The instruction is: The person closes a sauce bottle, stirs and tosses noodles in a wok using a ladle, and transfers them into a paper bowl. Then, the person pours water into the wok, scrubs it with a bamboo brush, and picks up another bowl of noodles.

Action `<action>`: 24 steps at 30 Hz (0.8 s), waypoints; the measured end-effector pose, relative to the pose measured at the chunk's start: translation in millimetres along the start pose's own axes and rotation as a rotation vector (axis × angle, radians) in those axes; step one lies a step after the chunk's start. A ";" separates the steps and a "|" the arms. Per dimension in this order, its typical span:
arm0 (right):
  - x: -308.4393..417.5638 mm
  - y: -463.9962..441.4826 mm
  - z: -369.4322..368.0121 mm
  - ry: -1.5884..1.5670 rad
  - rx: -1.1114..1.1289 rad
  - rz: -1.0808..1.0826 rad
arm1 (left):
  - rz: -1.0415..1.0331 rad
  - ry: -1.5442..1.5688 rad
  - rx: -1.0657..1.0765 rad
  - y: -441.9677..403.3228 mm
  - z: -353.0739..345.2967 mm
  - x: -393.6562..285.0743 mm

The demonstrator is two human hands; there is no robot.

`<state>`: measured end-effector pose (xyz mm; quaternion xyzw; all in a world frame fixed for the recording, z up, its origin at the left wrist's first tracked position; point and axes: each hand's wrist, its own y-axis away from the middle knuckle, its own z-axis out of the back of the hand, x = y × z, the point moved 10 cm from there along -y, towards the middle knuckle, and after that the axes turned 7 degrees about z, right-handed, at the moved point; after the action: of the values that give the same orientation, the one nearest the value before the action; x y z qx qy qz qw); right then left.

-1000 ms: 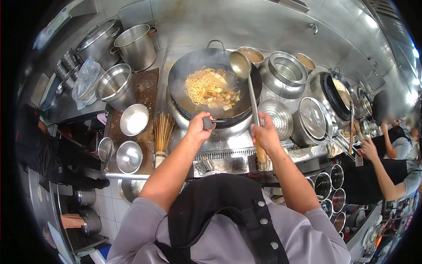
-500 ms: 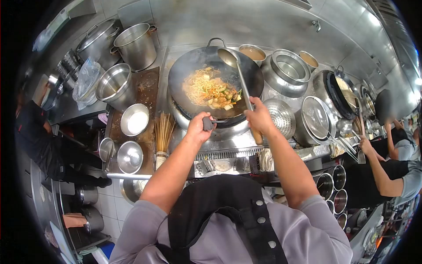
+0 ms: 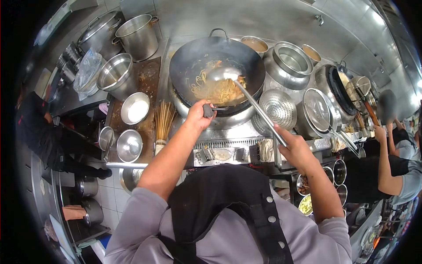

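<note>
A large dark wok (image 3: 184, 57) sits on the burner in front of me, with steam over it. Noodles (image 3: 224, 93) with bits of vegetable lie in its near half, and loose strands cling to the left wall. My left hand (image 3: 200, 115) is closed around the near wok handle (image 3: 222, 108), with a grey cloth or grip (image 3: 208, 111) at the fingers. On the right, my right hand (image 3: 295, 148) grips the long shaft of a metal ladle (image 3: 259, 108). Its blurred bowl reaches over the noodles and partly hides them.
Right of the wok lie a perforated skimmer (image 3: 278, 110) and a strainer (image 3: 317, 109) on a pot. Left are a bundle of bamboo sticks (image 3: 165, 123), a bowl of white contents (image 3: 135, 109) and a steel bowl (image 3: 129, 145). Another person's arm (image 3: 387, 167) works at the right.
My right hand has moved right and toward me, drawing the ladle bowl from the wok's far side down over the noodles. The noodles have shifted nearer. My left hand stays on the handle.
</note>
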<state>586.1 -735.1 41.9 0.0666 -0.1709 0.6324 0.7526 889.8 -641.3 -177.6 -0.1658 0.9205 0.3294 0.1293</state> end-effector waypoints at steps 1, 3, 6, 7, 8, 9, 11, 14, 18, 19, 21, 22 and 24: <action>4.1 13.5 6.3 -0.232 0.030 -0.185 | -0.005 -0.031 -0.045 12.7 -2.6 3.0; 14.1 43.5 20.1 -0.666 0.082 -0.522 | -0.007 -0.042 -0.117 56.0 -24.6 12.6; 23.8 64.4 8.6 -0.892 0.192 -0.756 | 0.009 -0.001 -0.073 62.6 -35.7 26.9; 21.7 55.6 -1.0 -0.853 0.196 -0.732 | -0.016 0.010 -0.079 51.3 -28.7 30.0; 16.5 45.1 -13.4 -0.811 0.194 -0.703 | -0.005 -0.006 -0.090 46.8 -16.3 37.4; 8.7 29.2 -27.6 -0.784 0.157 -0.666 | -0.051 0.003 -0.071 40.6 -7.0 36.4; -12.4 -4.7 -66.6 -0.797 0.035 -0.578 | -0.089 -0.006 -0.005 38.2 11.6 45.7; -21.8 -31.7 -99.1 -0.582 -0.072 -0.374 | -0.059 -0.063 -0.018 91.5 56.2 87.4; 2.8 25.0 -67.0 -0.900 0.084 -0.579 | -0.029 -0.012 -0.054 135.4 35.0 71.6; 1.9 31.7 -56.0 -0.897 0.093 -0.581 | -0.053 0.045 -0.043 133.6 11.8 55.9; 3.8 43.7 -50.0 -0.879 0.225 -0.604 | -0.054 0.009 -0.020 107.6 -23.5 32.4; 5.0 34.6 -50.5 -0.877 0.216 -0.605 | -0.053 0.004 -0.012 94.0 -28.1 27.6; 7.0 -5.2 -49.0 -0.522 0.194 -0.464 | -0.090 -0.005 0.003 59.3 -18.5 30.0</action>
<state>600.7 -714.1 -0.8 0.3340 -0.2768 0.4200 0.7972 836.9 -616.7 -140.8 -0.2060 0.9122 0.3225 0.1467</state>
